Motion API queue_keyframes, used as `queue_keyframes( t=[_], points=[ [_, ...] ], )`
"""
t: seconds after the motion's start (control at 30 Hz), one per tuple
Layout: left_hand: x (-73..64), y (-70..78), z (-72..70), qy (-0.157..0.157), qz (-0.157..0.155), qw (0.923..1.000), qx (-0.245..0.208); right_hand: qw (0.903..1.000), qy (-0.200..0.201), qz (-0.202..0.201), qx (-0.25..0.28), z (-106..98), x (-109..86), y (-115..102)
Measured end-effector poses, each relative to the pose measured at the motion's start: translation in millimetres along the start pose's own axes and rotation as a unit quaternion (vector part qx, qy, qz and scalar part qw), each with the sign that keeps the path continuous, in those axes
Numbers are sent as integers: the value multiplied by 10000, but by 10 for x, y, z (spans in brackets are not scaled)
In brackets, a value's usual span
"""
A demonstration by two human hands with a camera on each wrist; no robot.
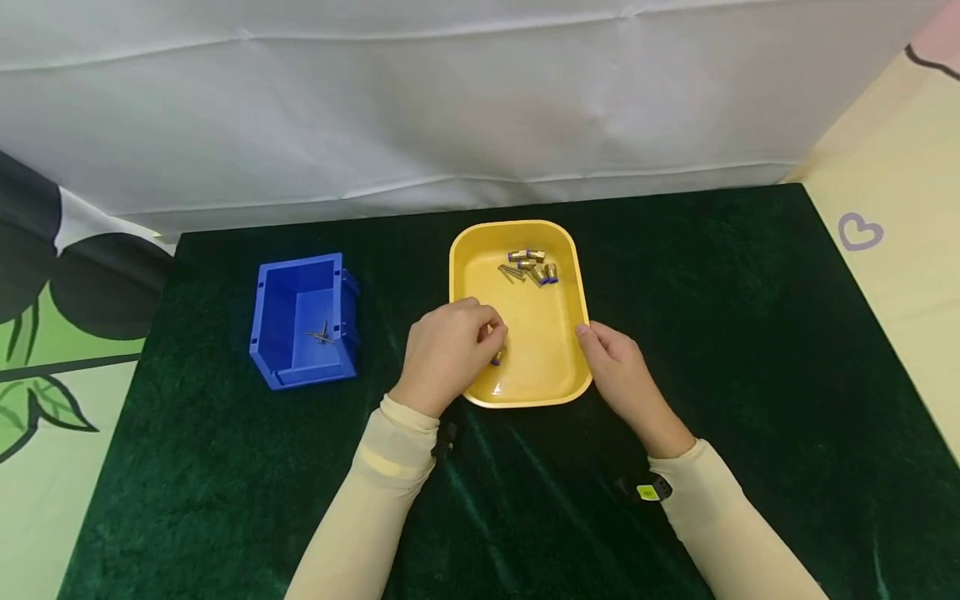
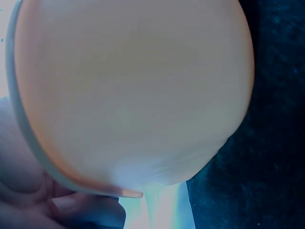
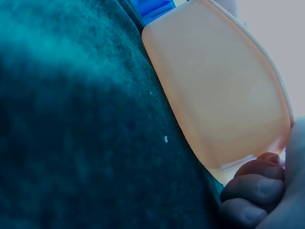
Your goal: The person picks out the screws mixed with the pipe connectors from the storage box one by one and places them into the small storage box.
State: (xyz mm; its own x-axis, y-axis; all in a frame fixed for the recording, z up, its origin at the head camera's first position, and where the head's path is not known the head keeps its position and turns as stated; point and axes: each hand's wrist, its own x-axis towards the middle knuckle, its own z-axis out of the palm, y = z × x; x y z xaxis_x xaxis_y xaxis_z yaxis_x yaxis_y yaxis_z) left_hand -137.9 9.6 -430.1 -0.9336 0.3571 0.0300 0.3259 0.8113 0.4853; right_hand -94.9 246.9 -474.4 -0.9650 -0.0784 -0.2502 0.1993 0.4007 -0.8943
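My right hand (image 1: 621, 371) grips the right rim of a yellow tray (image 1: 543, 358), thumb over the edge and fingers curled against its outer side. My left hand (image 1: 453, 350) is over the tray's left side with its fingers bent and the thumb near the index finger. Just below the left fingertips shows a brass fitting (image 1: 497, 358) with a blue end, partly hidden; whether the fingers pinch it is unclear. Toward the tray's far end lie several brass fittings (image 1: 538, 273) with blue collars and some screws (image 1: 513, 272). In the left wrist view the tray wall (image 2: 138, 95) covers most of the work.
To the left stands a blue open-front bin (image 1: 300, 325) with a few screws (image 1: 321, 335) inside. Both containers stand on a dark green velvet cloth (image 1: 712, 333). A white curtain (image 1: 420, 117) hangs behind the table's far edge.
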Motion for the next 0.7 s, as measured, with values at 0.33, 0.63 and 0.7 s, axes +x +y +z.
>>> queue_keyframes(
  t=[0.33,0.63,0.7],
  points=[
    [-7,-7,-1,-12,-7,10000,-27,10000,49,6,-12,7,7,9],
    [-5,-12,-19,-35,-14,10000,-49,10000,18,-25,-66,6,4,-1],
    [-5,-14,-25,-38,-17,10000,-74,10000,28,-21,-73,5,4,-8]
  ],
)
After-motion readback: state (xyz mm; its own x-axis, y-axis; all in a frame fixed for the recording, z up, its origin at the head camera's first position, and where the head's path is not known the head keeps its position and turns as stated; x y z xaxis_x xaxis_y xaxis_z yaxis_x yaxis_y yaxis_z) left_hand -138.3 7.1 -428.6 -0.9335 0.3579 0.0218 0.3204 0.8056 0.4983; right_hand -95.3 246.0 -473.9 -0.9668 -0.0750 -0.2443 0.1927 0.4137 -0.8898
